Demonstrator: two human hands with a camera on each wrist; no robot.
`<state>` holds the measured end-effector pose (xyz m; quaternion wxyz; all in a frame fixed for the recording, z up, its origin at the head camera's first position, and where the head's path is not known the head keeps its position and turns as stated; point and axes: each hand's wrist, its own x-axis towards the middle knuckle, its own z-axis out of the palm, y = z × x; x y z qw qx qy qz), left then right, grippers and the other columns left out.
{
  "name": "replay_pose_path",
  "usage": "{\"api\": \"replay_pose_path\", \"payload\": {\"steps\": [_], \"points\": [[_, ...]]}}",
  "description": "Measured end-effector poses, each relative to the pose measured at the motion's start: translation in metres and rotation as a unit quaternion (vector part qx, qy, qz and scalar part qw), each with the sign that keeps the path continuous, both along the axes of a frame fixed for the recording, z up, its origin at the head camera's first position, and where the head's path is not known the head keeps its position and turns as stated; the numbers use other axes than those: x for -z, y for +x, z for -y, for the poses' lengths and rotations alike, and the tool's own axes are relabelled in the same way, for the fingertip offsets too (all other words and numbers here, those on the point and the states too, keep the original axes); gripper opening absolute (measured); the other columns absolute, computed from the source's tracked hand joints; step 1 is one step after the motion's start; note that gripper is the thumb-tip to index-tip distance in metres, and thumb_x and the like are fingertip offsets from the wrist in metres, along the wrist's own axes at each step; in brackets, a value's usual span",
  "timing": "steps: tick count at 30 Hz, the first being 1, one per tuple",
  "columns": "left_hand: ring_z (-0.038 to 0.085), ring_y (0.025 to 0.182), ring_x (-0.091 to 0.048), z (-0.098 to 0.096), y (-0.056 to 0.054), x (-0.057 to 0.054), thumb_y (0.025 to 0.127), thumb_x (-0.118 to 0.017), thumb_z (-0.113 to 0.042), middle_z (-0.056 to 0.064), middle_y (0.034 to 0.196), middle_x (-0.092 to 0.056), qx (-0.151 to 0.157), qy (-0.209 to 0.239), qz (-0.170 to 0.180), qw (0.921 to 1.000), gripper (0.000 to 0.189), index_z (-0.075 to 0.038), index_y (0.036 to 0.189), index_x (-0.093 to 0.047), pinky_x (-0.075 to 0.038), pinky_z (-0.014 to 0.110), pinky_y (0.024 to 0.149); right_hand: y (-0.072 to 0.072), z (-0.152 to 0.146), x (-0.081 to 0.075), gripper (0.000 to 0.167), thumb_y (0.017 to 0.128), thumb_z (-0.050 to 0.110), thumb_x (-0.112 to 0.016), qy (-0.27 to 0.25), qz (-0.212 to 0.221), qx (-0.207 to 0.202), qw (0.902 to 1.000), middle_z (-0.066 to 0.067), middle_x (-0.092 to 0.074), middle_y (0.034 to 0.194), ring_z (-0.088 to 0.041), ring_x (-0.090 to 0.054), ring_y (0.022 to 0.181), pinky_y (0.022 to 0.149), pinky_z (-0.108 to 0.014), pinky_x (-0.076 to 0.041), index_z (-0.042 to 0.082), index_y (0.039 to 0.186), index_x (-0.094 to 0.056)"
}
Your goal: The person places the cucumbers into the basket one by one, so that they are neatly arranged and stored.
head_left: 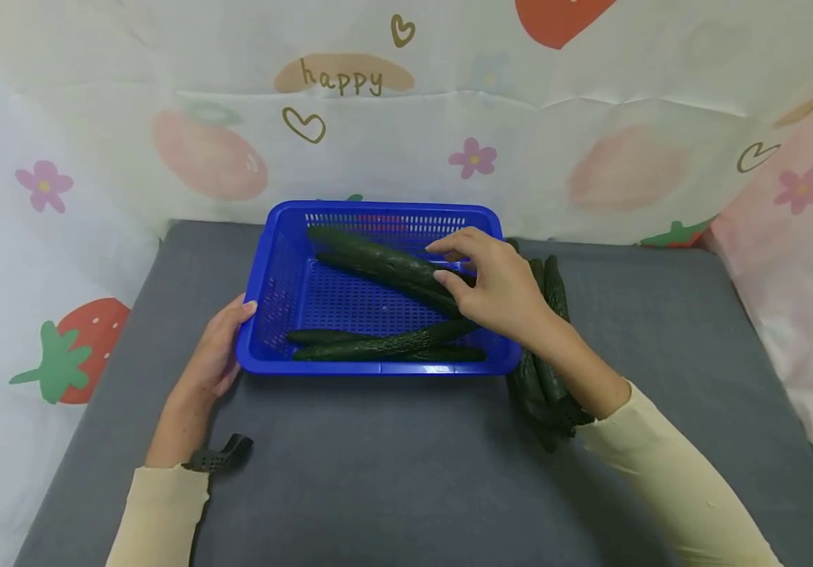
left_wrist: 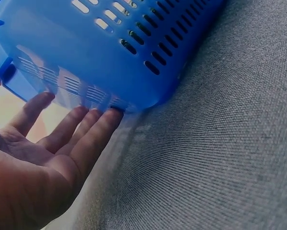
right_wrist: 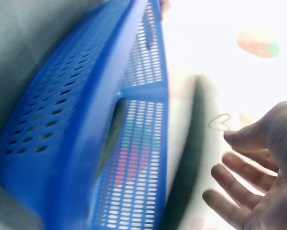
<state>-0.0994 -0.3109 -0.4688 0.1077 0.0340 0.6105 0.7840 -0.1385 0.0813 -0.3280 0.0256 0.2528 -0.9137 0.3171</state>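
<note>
A blue plastic basket (head_left: 385,367) with slotted walls holds several dark green cucumbers. My left hand (head_left: 216,350) holds its left side, thumb over the rim; in the left wrist view the fingers (left_wrist: 93,136) rest against the outer wall. Over the basket's right half is my right hand (head_left: 494,283), thumb and fingers apart with nothing between them. A cucumber (head_left: 378,258) lies slantwise below its fingertips. The right wrist view shows a blurred cucumber (right_wrist: 189,153) with a gap between it and the spread fingers (right_wrist: 234,187). More cucumbers (head_left: 406,343) lie along the basket's near side.
Several more cucumbers (head_left: 530,386) lie on the grey tabletop (head_left: 378,472) against the basket's right side, partly hidden under my right forearm. Behind the table hangs a printed cloth (head_left: 378,157) with hearts and flowers.
</note>
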Motion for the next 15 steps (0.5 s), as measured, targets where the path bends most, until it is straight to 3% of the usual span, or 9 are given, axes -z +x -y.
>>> {"api": "replay_pose_path", "payload": {"steps": [2, 3, 15], "points": [[0.009, 0.100, -0.075, -0.001, -0.001, 0.000, 0.114, -0.043, -0.027, -0.002, 0.117, -0.075, 0.000, 0.007, 0.002, 1.0000, 0.033, -0.012, 0.143, -0.048, -0.063, 0.025, 0.082, -0.003, 0.002, -0.001, 0.043, 0.097, 0.014, -0.077, -0.025, -0.001, -0.003, 0.9997, -0.010, -0.066, 0.140, -0.028, -0.067, 0.120, 0.088, -0.046, -0.057, 0.011, 0.138, -0.066], [0.009, 0.100, -0.075, -0.002, -0.001, 0.000, 0.114, -0.043, -0.027, -0.003, 0.116, -0.075, -0.001, 0.009, 0.003, 1.0000, 0.031, -0.014, 0.141, -0.050, -0.063, 0.025, 0.082, -0.003, 0.002, -0.002, 0.045, 0.097, 0.014, -0.077, -0.032, 0.000, -0.004, 0.9995, -0.011, -0.064, 0.141, -0.028, -0.065, 0.124, 0.096, -0.048, -0.055, 0.010, 0.139, -0.065], [0.009, 0.104, -0.074, 0.000, 0.001, -0.001, 0.114, -0.042, -0.026, -0.004, 0.121, -0.074, -0.006, -0.008, 0.004, 0.9999, 0.034, -0.014, 0.145, -0.047, -0.063, 0.025, 0.085, -0.001, -0.015, 0.010, 0.041, 0.100, 0.019, -0.074, -0.028, 0.032, -0.003, 0.9991, -0.013, -0.058, 0.145, -0.032, -0.062, 0.129, 0.109, -0.052, -0.052, 0.009, 0.138, -0.065]]}}
